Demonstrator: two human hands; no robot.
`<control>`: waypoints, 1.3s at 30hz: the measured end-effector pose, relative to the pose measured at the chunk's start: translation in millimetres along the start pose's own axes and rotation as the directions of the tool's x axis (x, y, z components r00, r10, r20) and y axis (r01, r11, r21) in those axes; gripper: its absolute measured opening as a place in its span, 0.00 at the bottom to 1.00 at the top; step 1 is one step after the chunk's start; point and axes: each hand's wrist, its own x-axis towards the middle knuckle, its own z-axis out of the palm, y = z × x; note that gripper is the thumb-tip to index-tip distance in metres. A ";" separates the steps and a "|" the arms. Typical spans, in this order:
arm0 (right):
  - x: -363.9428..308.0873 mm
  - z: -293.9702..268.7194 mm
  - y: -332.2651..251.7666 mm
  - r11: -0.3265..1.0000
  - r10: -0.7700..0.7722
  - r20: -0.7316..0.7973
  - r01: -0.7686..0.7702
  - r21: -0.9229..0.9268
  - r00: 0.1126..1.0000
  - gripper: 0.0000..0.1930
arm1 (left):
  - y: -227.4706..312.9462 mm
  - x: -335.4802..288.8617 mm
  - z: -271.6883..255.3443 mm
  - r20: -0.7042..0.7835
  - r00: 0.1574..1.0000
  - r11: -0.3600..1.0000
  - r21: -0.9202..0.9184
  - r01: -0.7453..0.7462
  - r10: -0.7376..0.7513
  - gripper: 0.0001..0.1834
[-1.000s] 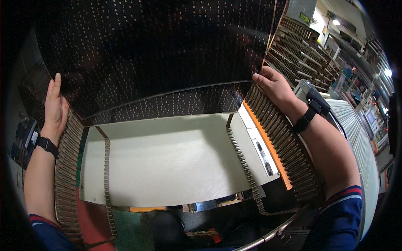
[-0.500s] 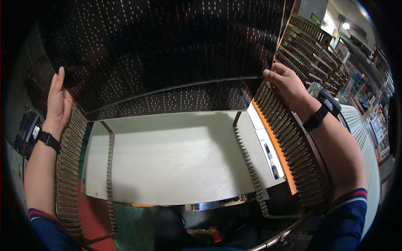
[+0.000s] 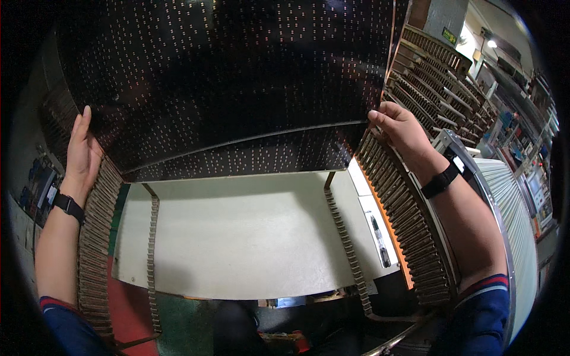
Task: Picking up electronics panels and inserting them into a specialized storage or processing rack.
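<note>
A large black circuit board panel (image 3: 237, 77) with rows of small shiny pads stands upright in front of me. Below its slanting lower edge shows a strip of similar dotted board (image 3: 237, 160); I cannot tell whether it is a separate panel. My left hand (image 3: 83, 148) holds the panel's left edge, fingers stretched upward along it. On the opposite edge, my right hand (image 3: 401, 130) pinches the panel between thumb and curled fingers. Both hands are just above the ribbed sides of a metal slotted rack (image 3: 409, 219), whose left side (image 3: 98, 249) runs beside my left forearm.
Through the rack's open frame a white board (image 3: 237, 237) shows, with a black pen (image 3: 380, 237) at its right. More slotted racks (image 3: 439, 89) stand at the far right, near a pale ribbed surface (image 3: 507, 207). Red floor (image 3: 127, 302) and green floor (image 3: 184, 326) lie below.
The panel, both hands and the rack all appear slightly lower in the picture, with the right side shifted a little left. Both hands keep their hold on the panel's edges.
</note>
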 end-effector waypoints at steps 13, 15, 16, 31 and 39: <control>-5.4 7.5 -4.3 0.972 -0.193 -0.140 0.209 0.111 0.971 0.13 | -1.6 12.2 -27.0 0.132 0.991 0.992 -0.122 0.006 0.010 0.25; -7.0 9.2 -1.4 0.979 -0.127 -0.169 0.151 0.137 0.977 0.15 | -7.3 17.9 -27.0 0.155 0.986 0.993 -0.112 -0.045 0.063 0.19; -7.8 6.1 1.4 0.983 -0.088 -0.173 0.114 0.145 0.981 0.17 | -13.0 21.5 -23.4 0.095 0.993 0.993 -0.098 -0.063 0.072 0.18; 0.9 -2.1 19.4 0.965 -0.258 -0.150 0.263 0.015 0.954 0.09 | 2.4 1.1 2.6 0.066 0.996 0.994 -0.092 -0.050 0.056 0.21; -6.3 6.1 3.1 0.974 -0.167 -0.134 0.185 0.134 0.977 0.15 | -1.6 9.5 -22.2 0.066 0.998 0.995 -0.102 -0.005 0.012 0.22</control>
